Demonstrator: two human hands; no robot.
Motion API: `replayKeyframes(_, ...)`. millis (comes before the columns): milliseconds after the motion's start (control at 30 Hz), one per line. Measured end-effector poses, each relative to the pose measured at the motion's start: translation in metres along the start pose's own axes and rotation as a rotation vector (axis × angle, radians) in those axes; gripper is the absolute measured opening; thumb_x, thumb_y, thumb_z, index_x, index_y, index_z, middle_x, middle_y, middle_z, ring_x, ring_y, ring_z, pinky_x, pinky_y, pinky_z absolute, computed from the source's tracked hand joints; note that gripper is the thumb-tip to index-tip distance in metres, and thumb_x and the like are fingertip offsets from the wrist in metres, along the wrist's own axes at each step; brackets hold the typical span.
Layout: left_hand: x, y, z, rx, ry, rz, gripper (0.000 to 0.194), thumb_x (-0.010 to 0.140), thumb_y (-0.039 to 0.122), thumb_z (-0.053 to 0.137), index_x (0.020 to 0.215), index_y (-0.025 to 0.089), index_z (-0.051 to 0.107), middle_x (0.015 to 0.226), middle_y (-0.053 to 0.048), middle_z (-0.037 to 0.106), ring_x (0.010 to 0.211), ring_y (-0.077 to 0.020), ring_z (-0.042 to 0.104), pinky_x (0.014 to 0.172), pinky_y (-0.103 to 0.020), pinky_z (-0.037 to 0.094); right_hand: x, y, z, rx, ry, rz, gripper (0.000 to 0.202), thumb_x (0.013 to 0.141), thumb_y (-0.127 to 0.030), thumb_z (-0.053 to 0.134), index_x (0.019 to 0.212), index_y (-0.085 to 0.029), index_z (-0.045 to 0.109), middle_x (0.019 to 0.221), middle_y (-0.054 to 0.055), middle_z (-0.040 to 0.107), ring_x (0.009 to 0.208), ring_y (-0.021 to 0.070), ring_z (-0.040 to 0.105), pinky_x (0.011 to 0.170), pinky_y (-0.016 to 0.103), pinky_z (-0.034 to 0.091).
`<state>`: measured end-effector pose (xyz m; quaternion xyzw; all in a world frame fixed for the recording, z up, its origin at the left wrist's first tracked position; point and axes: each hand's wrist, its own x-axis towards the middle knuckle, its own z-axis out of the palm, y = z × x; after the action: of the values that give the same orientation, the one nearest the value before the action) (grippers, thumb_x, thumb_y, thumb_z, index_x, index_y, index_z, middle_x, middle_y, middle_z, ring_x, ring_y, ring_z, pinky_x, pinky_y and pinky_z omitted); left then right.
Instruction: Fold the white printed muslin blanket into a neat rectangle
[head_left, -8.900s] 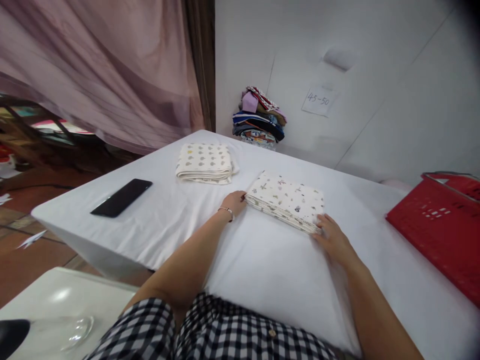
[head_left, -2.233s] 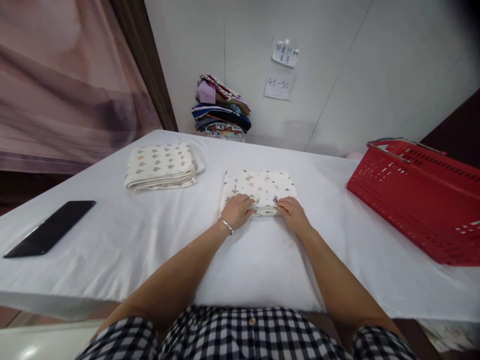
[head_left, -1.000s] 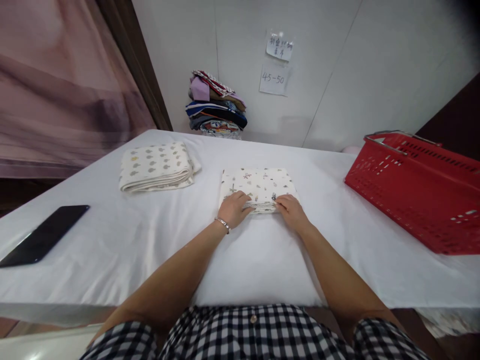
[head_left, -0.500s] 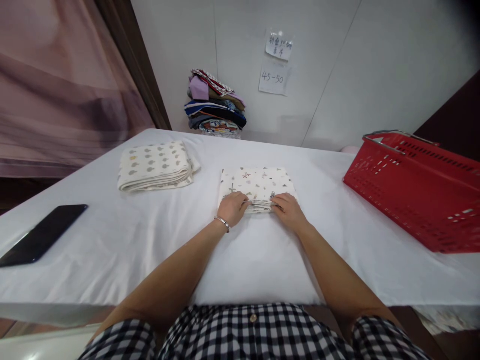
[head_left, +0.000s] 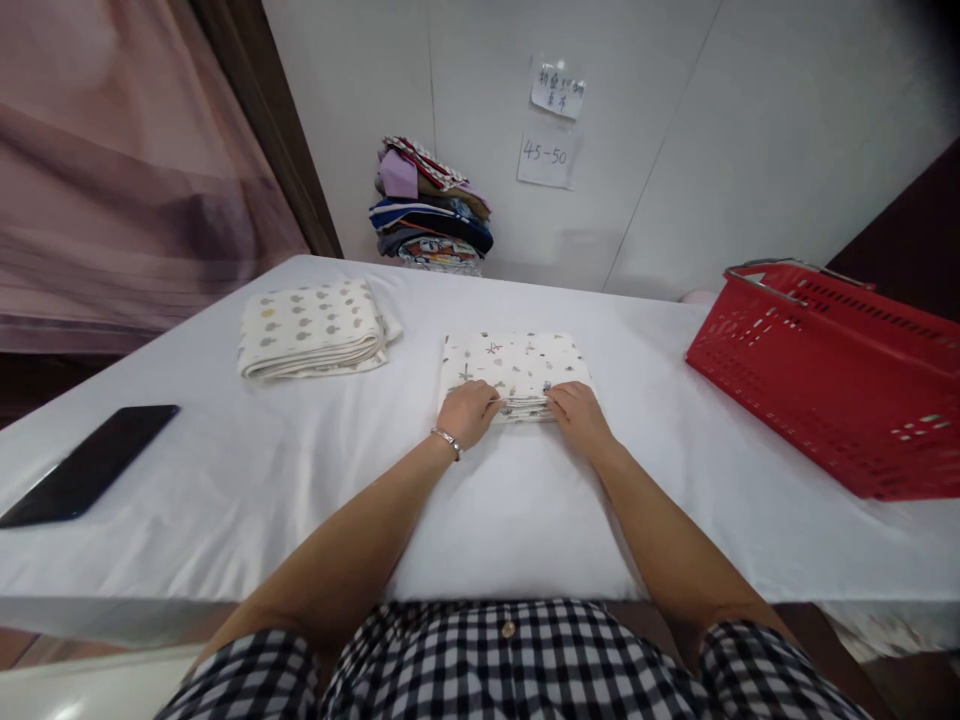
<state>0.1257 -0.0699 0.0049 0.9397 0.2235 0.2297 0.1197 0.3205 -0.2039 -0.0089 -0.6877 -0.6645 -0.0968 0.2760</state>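
A folded white cloth (head_left: 517,362) with small starfish and shell prints lies flat in front of me, its layered edge facing my body. At the left part of that near edge, my left hand (head_left: 469,410), with a silver bracelet at the wrist, pinches the layers between thumb and fingers. My right hand (head_left: 579,412) grips the same edge farther right in the same way. Between the two hands the stacked fabric layers show. My fingertips are partly hidden by the cloth and the backs of the hands.
Left of it lies another folded cloth (head_left: 311,330) with grey prints. A black phone-like slab (head_left: 90,465) rests at the white-covered table's (head_left: 262,490) left side. A red basket (head_left: 832,390) stands at the right. Behind the table is a stack of folded fabrics (head_left: 431,215).
Both hands keep hold of the near edge and have barely moved; the right hand has shifted very slightly. The whole view has moved a little.
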Motion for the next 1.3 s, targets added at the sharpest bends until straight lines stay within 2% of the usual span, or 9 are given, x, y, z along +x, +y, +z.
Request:
replayKeyframes(167, -0.001, -0.001, 0.001, 0.101, -0.035, 0.073, 0.017, 0.088, 0.029, 0.046, 0.083, 0.018, 0.059, 0.084, -0.004, 0.060, 0.081, -0.0179, 0.053, 0.069, -0.030, 0.037, -0.001, -0.002, -0.006, -0.011, -0.028, -0.022, 0.023, 0.090, -0.022, 0.040, 0.099, -0.019, 0.060, 0.101, 0.007, 0.060, 0.095, 0.0212, 0.049, 0.088, 0.039, 0.037)
replayKeyframes(300, -0.002, -0.001, 0.001, 0.117, -0.031, 0.079, 0.019, 0.089, 0.029, 0.045, 0.085, 0.018, 0.059, 0.086, -0.004, 0.061, 0.081, -0.0174, 0.053, 0.069, -0.030, 0.038, -0.002, -0.004, -0.008, -0.014, -0.030, -0.010, 0.023, 0.090, -0.021, 0.039, 0.100, -0.019, 0.060, 0.103, 0.007, 0.059, 0.097, 0.0210, 0.048, 0.089, 0.038, 0.036)
replayKeyframes(467, -0.002, -0.001, 0.001, 0.130, -0.071, 0.078, 0.016, 0.087, 0.030, 0.048, 0.086, 0.018, 0.059, 0.087, -0.004, 0.060, 0.083, -0.0180, 0.053, 0.070, -0.031, 0.038, -0.001, -0.002, -0.004, -0.014, -0.131, 0.015, 0.022, 0.087, -0.020, 0.042, 0.097, -0.019, 0.061, 0.103, 0.008, 0.060, 0.097, 0.0216, 0.049, 0.089, 0.039, 0.036)
replayKeyframes(633, -0.003, -0.002, 0.000, 0.118, -0.044, 0.105, 0.020, 0.084, 0.033, 0.053, 0.098, 0.019, 0.057, 0.093, -0.005, 0.059, 0.085, -0.0192, 0.052, 0.071, -0.032, 0.039, -0.001, -0.001, -0.005, 0.012, -0.134, -0.012, 0.023, 0.086, -0.021, 0.045, 0.101, -0.019, 0.062, 0.103, 0.008, 0.060, 0.096, 0.0211, 0.050, 0.088, 0.038, 0.038)
replayKeyframes(867, -0.002, -0.003, -0.004, 0.063, -0.083, 0.139, 0.011, 0.083, 0.027, 0.053, 0.082, 0.019, 0.061, 0.087, -0.004, 0.060, 0.083, -0.0175, 0.052, 0.072, -0.031, 0.040, -0.002, 0.001, -0.015, 0.107, -0.109, 0.008, 0.022, 0.083, -0.024, 0.051, 0.101, -0.021, 0.064, 0.103, 0.007, 0.062, 0.096, 0.0201, 0.053, 0.087, 0.037, 0.041)
replayKeyframes(967, -0.002, -0.004, -0.004, 0.048, -0.085, 0.131, 0.012, 0.084, 0.026, 0.053, 0.081, 0.019, 0.062, 0.087, -0.004, 0.061, 0.083, -0.0175, 0.052, 0.072, -0.031, 0.040, -0.006, 0.009, -0.023, 0.163, -0.057, 0.097, 0.018, 0.083, -0.029, 0.050, 0.090, -0.022, 0.066, 0.096, 0.005, 0.064, 0.093, 0.0191, 0.054, 0.085, 0.035, 0.042)
replayKeyframes(1100, -0.001, -0.005, -0.003, 0.044, -0.079, 0.135, 0.015, 0.084, 0.028, 0.052, 0.080, 0.019, 0.063, 0.085, -0.004, 0.060, 0.081, -0.0176, 0.052, 0.072, -0.032, 0.040, -0.012, 0.027, -0.023, 0.187, 0.114, 0.338, 0.023, 0.083, -0.032, 0.046, 0.079, -0.021, 0.066, 0.088, 0.004, 0.065, 0.089, 0.0190, 0.055, 0.082, 0.034, 0.042)
replayKeyframes(1200, -0.002, -0.005, -0.004, 0.024, -0.068, 0.153, 0.021, 0.087, 0.029, 0.048, 0.077, 0.019, 0.063, 0.083, -0.004, 0.060, 0.079, -0.0170, 0.052, 0.071, -0.031, 0.040, -0.013, 0.038, -0.017, 0.292, 0.257, 0.565, 0.026, 0.079, -0.039, 0.049, 0.086, -0.019, 0.065, 0.092, 0.005, 0.064, 0.087, 0.0189, 0.056, 0.079, 0.033, 0.044)
replayKeyframes(1300, -0.002, -0.004, -0.005, 0.003, -0.055, 0.160, 0.026, 0.089, 0.030, 0.043, 0.076, 0.019, 0.063, 0.082, -0.004, 0.060, 0.078, -0.0162, 0.051, 0.070, -0.031, 0.040, -0.013, 0.043, -0.012, 0.373, 0.287, 0.778, 0.039, 0.074, -0.044, 0.052, 0.101, -0.018, 0.062, 0.098, 0.006, 0.063, 0.084, 0.0188, 0.058, 0.077, 0.032, 0.046)
